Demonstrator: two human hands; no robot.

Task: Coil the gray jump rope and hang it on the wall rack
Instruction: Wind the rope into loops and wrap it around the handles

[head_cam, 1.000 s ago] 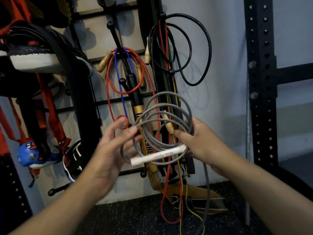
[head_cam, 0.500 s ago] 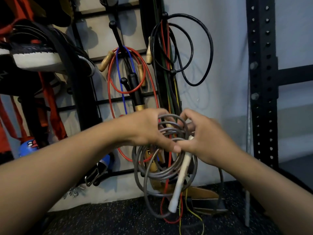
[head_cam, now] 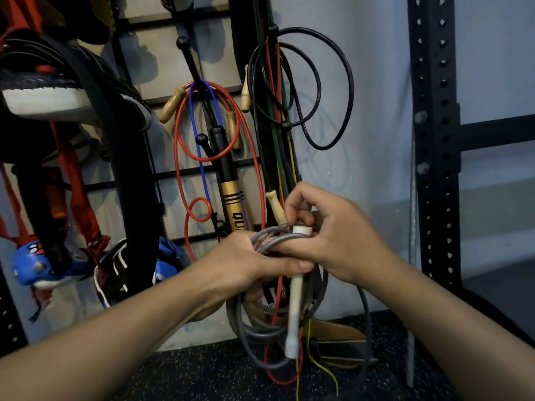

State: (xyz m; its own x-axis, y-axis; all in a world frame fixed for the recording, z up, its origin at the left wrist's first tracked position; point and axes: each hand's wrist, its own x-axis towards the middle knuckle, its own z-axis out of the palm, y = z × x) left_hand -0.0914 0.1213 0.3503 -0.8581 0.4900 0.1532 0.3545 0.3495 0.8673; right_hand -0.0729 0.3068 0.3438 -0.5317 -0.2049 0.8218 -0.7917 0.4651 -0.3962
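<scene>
while hands [head_cam: 289, 253] grip gray jump rope [head_cam: 260, 328], handle [head_cam: 294, 308] seemingly near-vertical.

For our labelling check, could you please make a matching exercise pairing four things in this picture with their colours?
Things:
1. coiled jump rope in both hands
2. its handle
3. big rope loop on the wall rack
4. rope loops hung top right

Colours:
A. black
B. gray
C. red
D. white

Pairs: 1-B, 2-D, 3-C, 4-A

The light is dim and bluish. Soft shadows fall on the wall [head_cam: 376, 111] behind the hanging ropes. Edges bend outward. The near arms look blurry.
</scene>
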